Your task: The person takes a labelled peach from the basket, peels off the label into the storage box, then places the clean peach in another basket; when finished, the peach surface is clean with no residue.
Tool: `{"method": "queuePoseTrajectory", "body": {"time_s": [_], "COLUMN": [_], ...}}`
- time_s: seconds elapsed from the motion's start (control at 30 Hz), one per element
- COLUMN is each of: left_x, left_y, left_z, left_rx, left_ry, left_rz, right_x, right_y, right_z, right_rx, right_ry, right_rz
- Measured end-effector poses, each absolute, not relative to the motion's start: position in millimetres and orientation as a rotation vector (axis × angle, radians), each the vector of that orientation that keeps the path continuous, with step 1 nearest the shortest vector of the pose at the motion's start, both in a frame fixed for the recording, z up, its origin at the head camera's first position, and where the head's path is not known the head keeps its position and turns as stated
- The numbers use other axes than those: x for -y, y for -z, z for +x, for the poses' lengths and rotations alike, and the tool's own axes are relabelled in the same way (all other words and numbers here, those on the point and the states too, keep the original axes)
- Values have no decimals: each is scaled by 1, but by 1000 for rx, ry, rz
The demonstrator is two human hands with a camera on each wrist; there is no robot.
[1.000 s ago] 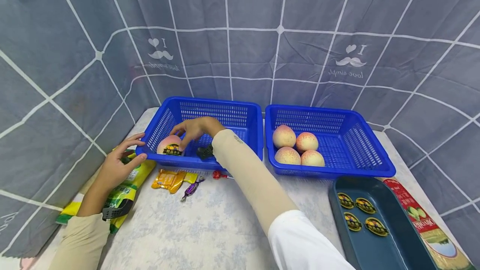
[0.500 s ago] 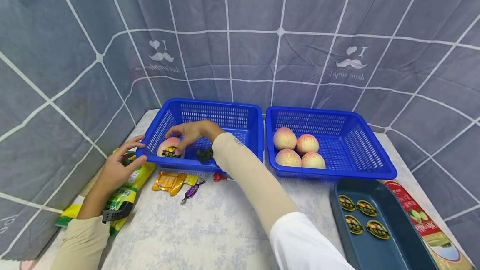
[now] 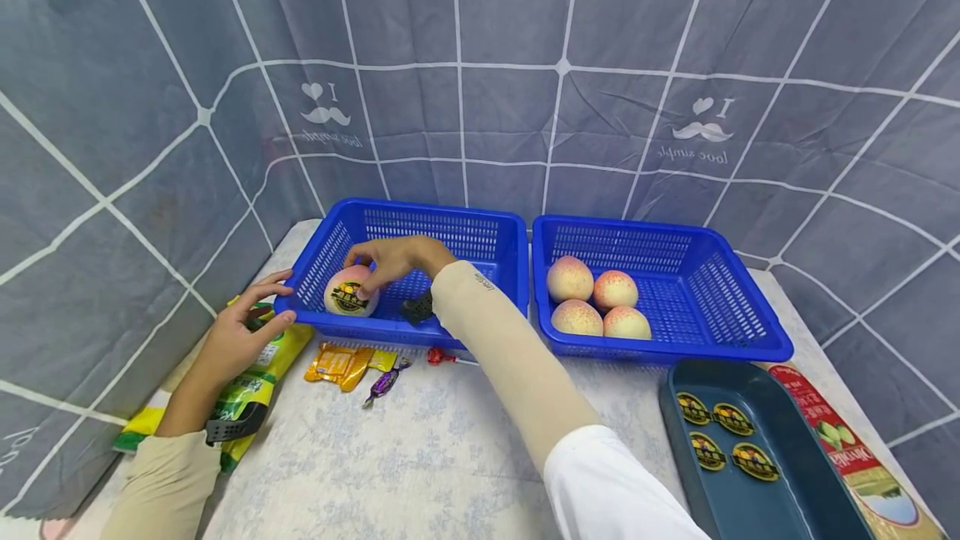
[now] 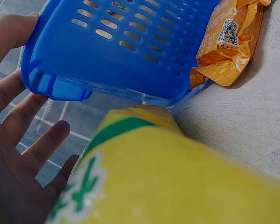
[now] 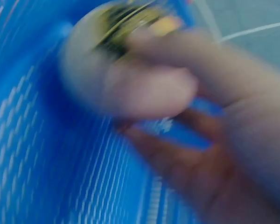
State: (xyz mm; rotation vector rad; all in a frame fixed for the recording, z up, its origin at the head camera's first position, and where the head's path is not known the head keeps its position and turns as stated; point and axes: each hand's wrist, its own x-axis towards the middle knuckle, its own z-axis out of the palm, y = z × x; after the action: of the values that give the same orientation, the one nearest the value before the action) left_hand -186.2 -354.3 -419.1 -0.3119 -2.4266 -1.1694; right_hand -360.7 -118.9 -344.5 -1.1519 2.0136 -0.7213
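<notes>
In the left blue basket (image 3: 420, 325), my right hand (image 3: 393, 261) grips a peach (image 3: 347, 297) between thumb and fingers. A black-and-gold oval sticker (image 3: 349, 297) faces forward on this peach. The right wrist view is blurred, but the hand (image 5: 177, 88) is seen on the fruit, with the thumb by the sticker. At the basket's left front corner, my left hand (image 3: 238, 338) touches the rim with spread, fairly straight fingers. The left wrist view has the thumb and fingertips of this hand (image 4: 18, 135) against the corner rim (image 4: 39, 79).
The right blue basket (image 3: 712, 298) contains several peaches (image 3: 576, 317). A teal tray (image 3: 742, 515) bears several stickers (image 3: 755, 461), beside a red package (image 3: 817, 415). Orange-wrapped snacks (image 3: 341, 363), a purple candy (image 3: 384, 383) and a lollipop (image 3: 437, 356) lie in front. A yellow-green bag (image 3: 251, 382) lies under the left forearm.
The peach has turned so its sticker shows more fully, and it has moved slightly right with my right hand. My left hand has stayed at the basket corner.
</notes>
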Motion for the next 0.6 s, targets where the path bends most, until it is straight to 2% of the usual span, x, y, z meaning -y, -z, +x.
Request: {"method": "queuePoseTrajectory", "body": {"time_s": [0.33, 0.6], "left_x": [349, 353], "left_y": [421, 426], "left_z": [-190, -187], "left_rx": [2431, 2394], "left_ry": [1167, 1188], "left_rz": [-347, -341], "right_x": [55, -34], "right_y": [297, 262], "right_z": [-361, -328], "right_rx": [-2088, -2030], "right_ry": [855, 1059], "right_rz": [-1294, -1365]}}
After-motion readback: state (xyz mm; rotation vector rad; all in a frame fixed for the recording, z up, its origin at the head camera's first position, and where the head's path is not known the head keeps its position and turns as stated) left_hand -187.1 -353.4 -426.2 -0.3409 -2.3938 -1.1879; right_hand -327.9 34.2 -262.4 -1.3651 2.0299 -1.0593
